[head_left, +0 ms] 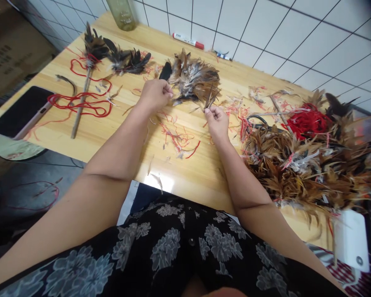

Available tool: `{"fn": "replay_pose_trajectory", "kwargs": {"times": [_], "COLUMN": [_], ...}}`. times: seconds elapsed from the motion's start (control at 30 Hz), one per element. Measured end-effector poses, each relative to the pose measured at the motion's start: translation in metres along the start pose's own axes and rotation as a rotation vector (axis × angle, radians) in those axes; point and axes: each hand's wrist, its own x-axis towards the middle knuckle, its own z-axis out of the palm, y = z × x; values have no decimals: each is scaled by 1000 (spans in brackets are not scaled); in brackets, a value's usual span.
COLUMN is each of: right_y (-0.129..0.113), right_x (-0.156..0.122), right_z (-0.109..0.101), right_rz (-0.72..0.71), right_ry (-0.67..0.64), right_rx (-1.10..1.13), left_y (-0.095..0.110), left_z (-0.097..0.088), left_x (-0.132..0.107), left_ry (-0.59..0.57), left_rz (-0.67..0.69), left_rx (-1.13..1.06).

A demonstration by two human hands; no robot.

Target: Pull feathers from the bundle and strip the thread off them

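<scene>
In the head view, my right hand [218, 121] pinches a small bunch of thin brown feathers [210, 100] between thumb and fingers. The bunch points up beside a larger pile of brown and grey feathers [196, 76] on the table. My left hand [156, 94] is closed at the pile's left side, fingertips pressed together. What they hold, if anything, is hidden. A black feather [165, 71] shows just behind its knuckles; I cannot tell whether the hand grips it. Red thread scraps [176, 136] lie between my forearms.
A stick with feathers and red cord [83, 99] lies at the left near a phone [21, 111]. Black feathers [126, 60], a red marker [188, 41] and a bottle [122, 15] are at the back. A large brown feather heap [297, 169] and red string [309, 121] cover the right.
</scene>
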Motion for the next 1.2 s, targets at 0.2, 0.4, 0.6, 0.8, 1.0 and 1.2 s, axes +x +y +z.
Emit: {"fn": "replay_pose_trajectory", "kwargs": {"times": [0.2, 0.4, 0.6, 0.8, 1.0, 1.2], "right_y": [2, 7, 11, 12, -7, -24], "right_x": [0, 0, 1, 2, -2, -6], "right_z": [0, 0, 3, 2, 1, 3], "right_rz": [-26, -57, -69, -56, -40, 28], "right_ry": [9, -12, 0, -17, -73, -95], "right_rx": [-15, -53, -49, -114, -116, -110], "left_y": [-7, 7, 35, 35, 34, 46], "left_z": [21, 20, 35, 62, 63, 55], "left_x": [3, -6, -29, -36, -34, -37], "left_ry": [-37, 32, -250, -355, -256, -264], "left_rz": [91, 76, 89, 143, 166, 175], "left_rx": [-5, -167, -560, -745, -600, -508]}}
